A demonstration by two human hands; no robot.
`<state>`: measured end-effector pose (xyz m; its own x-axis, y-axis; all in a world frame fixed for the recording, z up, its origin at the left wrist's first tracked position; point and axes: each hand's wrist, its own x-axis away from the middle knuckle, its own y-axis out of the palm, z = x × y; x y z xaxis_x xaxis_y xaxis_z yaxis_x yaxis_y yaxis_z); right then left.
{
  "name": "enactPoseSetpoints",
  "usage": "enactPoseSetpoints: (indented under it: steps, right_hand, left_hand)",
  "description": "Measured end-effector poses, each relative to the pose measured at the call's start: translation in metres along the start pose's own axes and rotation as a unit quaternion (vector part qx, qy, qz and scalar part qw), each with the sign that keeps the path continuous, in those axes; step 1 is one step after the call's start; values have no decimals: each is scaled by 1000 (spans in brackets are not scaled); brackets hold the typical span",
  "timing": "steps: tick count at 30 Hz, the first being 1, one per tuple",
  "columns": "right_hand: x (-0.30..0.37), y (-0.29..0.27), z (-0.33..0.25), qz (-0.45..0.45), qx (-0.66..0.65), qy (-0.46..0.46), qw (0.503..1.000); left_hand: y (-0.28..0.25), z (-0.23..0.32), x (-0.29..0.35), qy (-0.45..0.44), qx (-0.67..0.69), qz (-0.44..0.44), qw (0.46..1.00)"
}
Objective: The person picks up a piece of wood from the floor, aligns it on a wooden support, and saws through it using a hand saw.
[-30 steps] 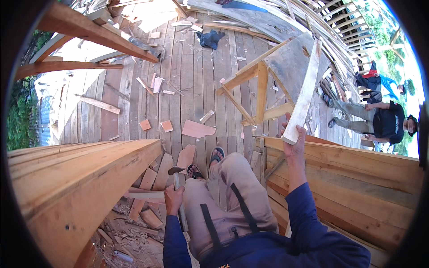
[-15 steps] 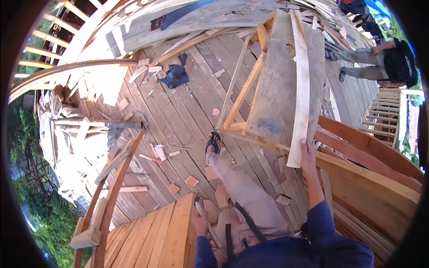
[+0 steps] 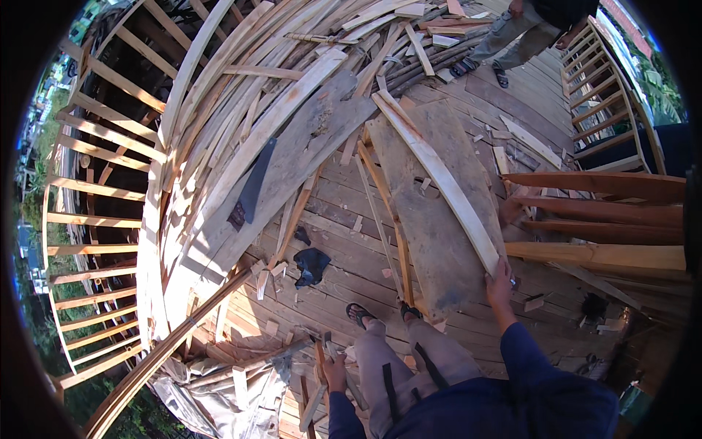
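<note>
My right hand (image 3: 500,287) grips the near end of a long pale plank (image 3: 446,172), thumb and fingers around its right edge. Beneath the plank is a wide weathered board (image 3: 413,212) on a wooden frame, and the plank slants across it toward the far left. Low beside my left leg, my left hand (image 3: 336,372) is wrapped around the pale handle of a hammer-like tool (image 3: 356,394). The tool's upper end is small and hard to make out. My sandalled feet stand just short of the wide board.
A dark cloth or bag (image 3: 311,266) lies on the plank floor (image 3: 344,256) among wood scraps. Stacked timber (image 3: 241,110) fills the far left, with a handsaw (image 3: 257,183) on a broad board. Reddish beams (image 3: 599,208) jut in from the right. Another person (image 3: 504,36) stands at the far right.
I have stepped forward, and the view has shifted so more stacked timber shows. My right hand still holds the plank's end; the left still holds the tool.
</note>
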<state>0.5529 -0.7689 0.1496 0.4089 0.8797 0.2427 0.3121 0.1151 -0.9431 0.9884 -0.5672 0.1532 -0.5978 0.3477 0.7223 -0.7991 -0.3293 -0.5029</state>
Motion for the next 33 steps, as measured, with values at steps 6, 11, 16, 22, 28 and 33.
enactPoseSetpoints:
  steps: [6,11,16,22,28,33]
  right_hand:
    - [9,18,-1,34,-13,96,995]
    - [60,13,-97,-43,-32,189,981]
    - [105,34,-129,-51,-242,186,951]
    - [111,13,-150,-324,-637,319,623]
    - [99,14,-143,-263,-478,374,750]
    - [66,-13,-134,-101,-221,303,921]
  left_hand:
    - [-57,70,-111,39,-59,-66,995]
    - [-110,133,-217,0,-150,-124,981]
    - [-148,175,-302,-3,-159,-116,980]
    - [-149,221,-329,-80,-205,-107,970]
    - [-110,235,-367,45,-334,-197,921]
    - [-80,277,-350,151,-439,-243,852]
